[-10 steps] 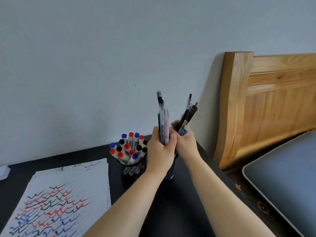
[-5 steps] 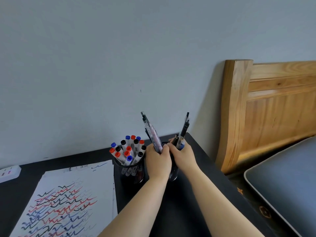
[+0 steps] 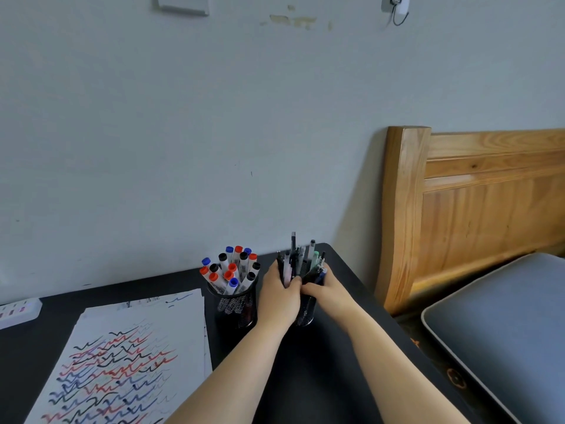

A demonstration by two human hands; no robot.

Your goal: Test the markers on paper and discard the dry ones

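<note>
A black mesh cup (image 3: 238, 307) full of capped markers (image 3: 232, 269) with red, blue and black caps stands at the back of the black desk (image 3: 308, 377). Right beside it a second mesh cup (image 3: 306, 313) holds a bunch of pens (image 3: 301, 261). My left hand (image 3: 279, 293) grips the left part of that bunch at the cup's rim. My right hand (image 3: 328, 290) holds the right part of the pens and the cup's top. White paper (image 3: 131, 356) covered in red, blue and black squiggles lies at the left.
A white power strip (image 3: 18, 310) lies at the desk's far left against the wall. A wooden headboard (image 3: 406, 215) and a grey cushion (image 3: 501, 325) stand right of the desk. A wall plug with a cable (image 3: 396, 4) is high above.
Both hands have lowered the bunch of pens down into the right mesh cup. The camera has tilted up, so the desk sits lower in view.
</note>
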